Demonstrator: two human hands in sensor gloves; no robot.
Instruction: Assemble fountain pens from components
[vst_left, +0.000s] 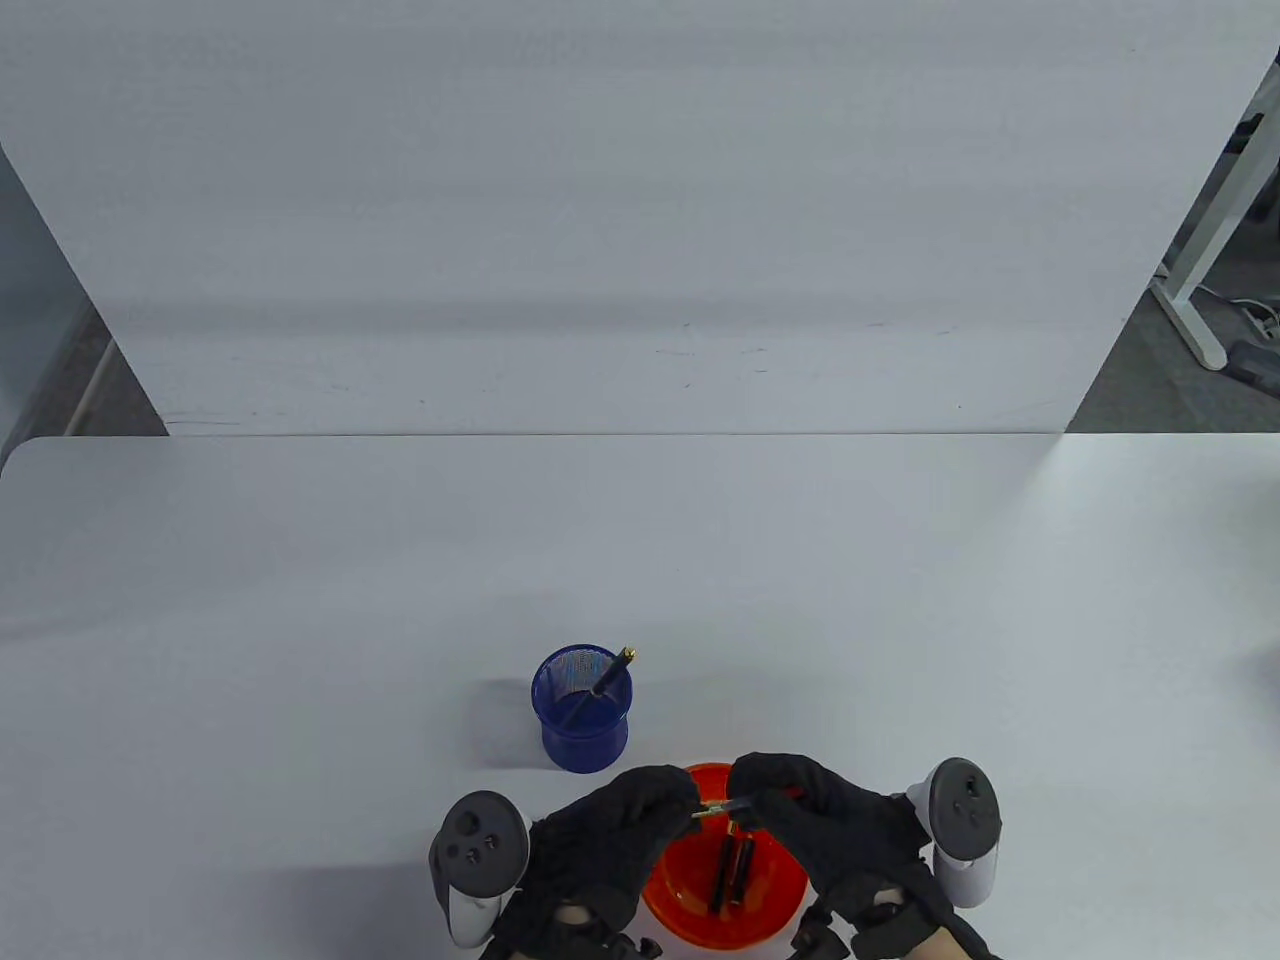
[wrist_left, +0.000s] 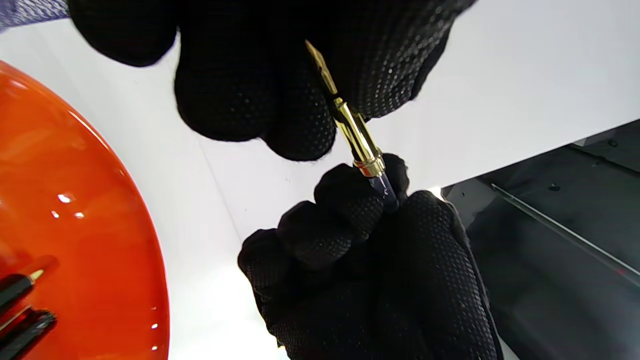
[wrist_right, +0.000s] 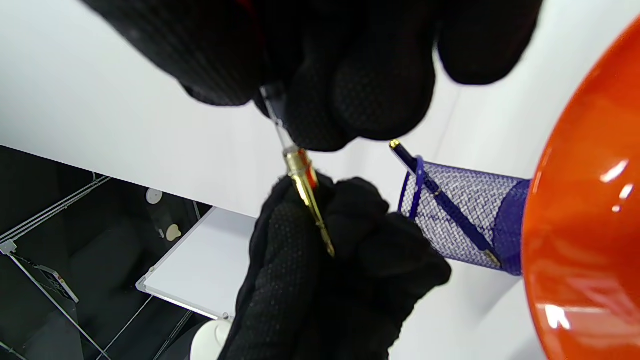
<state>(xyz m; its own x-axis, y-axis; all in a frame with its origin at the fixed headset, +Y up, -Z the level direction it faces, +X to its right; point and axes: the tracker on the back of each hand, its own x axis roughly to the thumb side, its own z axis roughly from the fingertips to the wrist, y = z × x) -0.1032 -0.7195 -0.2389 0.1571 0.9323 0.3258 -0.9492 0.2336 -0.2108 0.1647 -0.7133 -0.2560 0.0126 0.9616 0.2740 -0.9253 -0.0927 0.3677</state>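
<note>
Fingers of the left hand (vst_left: 610, 850) pinch the gold nib section (wrist_left: 352, 132), while the right hand (vst_left: 830, 830) pinches the clear cartridge end (wrist_left: 382, 186) joined to it. Below the fingertips sits the orange bowl (vst_left: 790, 900) with black pen parts (vst_left: 735, 872); beyond them, the blue mesh cup (vst_left: 583, 735) holds a pen (vst_left: 605, 682).

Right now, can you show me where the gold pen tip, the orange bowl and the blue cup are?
gold pen tip (wrist_left: 356, 137): left wrist view, on its gold collar.
orange bowl (vst_left: 770, 918): table view, on its bare inner wall.
blue cup (vst_left: 585, 745): table view, on its outer mesh wall.
</note>
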